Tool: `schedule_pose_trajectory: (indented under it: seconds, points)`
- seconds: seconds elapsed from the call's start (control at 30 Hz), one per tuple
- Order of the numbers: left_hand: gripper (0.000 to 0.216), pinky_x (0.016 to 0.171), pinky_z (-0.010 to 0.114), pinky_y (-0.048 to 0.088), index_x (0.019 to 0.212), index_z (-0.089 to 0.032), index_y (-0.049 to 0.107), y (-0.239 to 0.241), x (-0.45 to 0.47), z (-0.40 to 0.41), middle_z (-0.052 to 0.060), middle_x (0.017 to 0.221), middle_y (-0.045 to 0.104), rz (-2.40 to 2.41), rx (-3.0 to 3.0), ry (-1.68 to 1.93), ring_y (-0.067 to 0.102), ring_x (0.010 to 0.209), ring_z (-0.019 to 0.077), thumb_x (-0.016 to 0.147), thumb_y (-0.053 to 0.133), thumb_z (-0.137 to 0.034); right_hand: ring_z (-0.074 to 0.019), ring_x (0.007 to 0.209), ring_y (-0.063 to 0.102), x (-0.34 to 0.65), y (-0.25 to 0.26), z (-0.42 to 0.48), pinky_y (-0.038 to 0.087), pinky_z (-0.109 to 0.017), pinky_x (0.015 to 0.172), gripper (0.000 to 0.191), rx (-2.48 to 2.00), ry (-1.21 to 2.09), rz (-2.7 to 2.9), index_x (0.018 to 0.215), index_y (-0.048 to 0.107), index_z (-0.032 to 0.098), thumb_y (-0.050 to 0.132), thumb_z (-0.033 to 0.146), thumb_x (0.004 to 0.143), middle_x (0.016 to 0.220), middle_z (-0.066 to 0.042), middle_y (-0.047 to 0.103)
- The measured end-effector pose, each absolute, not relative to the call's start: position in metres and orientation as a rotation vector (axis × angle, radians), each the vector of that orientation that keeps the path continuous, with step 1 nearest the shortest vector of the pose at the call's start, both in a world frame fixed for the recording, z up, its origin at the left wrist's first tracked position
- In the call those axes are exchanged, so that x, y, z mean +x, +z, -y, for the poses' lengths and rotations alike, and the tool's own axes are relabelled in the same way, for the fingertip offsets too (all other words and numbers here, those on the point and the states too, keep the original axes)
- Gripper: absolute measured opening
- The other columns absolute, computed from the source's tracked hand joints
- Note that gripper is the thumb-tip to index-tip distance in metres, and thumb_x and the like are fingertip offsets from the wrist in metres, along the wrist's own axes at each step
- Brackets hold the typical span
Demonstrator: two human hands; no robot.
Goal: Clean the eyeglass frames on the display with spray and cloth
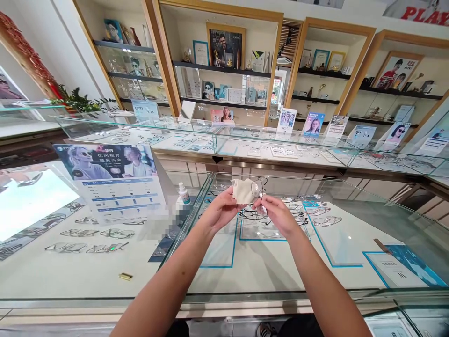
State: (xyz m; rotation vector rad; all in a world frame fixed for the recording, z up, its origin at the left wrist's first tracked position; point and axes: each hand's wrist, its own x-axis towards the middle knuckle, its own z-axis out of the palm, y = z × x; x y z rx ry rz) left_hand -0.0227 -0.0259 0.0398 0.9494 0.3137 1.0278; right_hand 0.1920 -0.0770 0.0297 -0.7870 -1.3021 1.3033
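Observation:
Above the glass counter, my left hand (224,209) is closed on a cream cleaning cloth (242,191) with a zigzag edge. My right hand (277,213) pinches a pair of thin-rimmed eyeglasses (257,188) near the bridge. The glasses are turned upright, one round lens above the fingers and the other below. The cloth is right beside the upper lens; whether they touch I cannot tell. Under the hands, several eyeglass frames (249,215) lie inside the case on a blue-edged white panel (263,232).
On the left stand a folded advertising sign (112,187) and a small spray bottle (183,193), with more eyeglasses (110,246) below the glass. A small gold piece (125,276) lies near the front. Behind runs another glass display case (213,135) with standing cards (313,124), then wall shelves (224,65).

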Motion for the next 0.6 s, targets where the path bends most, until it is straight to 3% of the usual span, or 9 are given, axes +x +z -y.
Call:
schedule_pose_trajectory:
  seconds: [0.2,0.43,0.6]
  points:
    - [0.045,0.084,0.030,0.059,0.109,-0.014,0.082,0.038,-0.017,0.025,0.011,0.109,0.080,-0.370,0.883,1.048,0.074,0.096,0.0211,0.067,0.069,-0.002,-0.0194,0.080,0.055,0.187,0.028,0.080,0.041,-0.035,0.079,0.029,-0.803,1.309,1.349,0.091,0.079,0.022,0.073,0.051,0.097,0.097,-0.007,0.076]
    - [0.009,0.075,0.028,0.058,0.086,-0.014,0.077,0.031,-0.021,0.022,0.006,0.086,0.073,-0.388,0.713,1.076,0.067,0.077,0.0159,0.081,0.076,-0.022,-0.0201,0.079,0.053,0.185,0.030,0.082,0.041,-0.036,0.079,0.031,-0.819,1.306,1.360,0.089,0.079,0.023,0.074,0.053,0.095,0.095,-0.007,0.077]
    - [0.022,0.070,0.027,0.052,0.094,-0.016,0.077,0.026,-0.014,0.027,0.005,0.085,0.074,-0.451,0.919,1.089,0.064,0.072,0.0144,0.077,0.089,-0.022,-0.0198,0.081,0.055,0.184,0.026,0.080,0.040,-0.035,0.081,0.030,-0.809,1.309,1.392,0.091,0.080,0.023,0.072,0.051,0.097,0.095,-0.006,0.076]
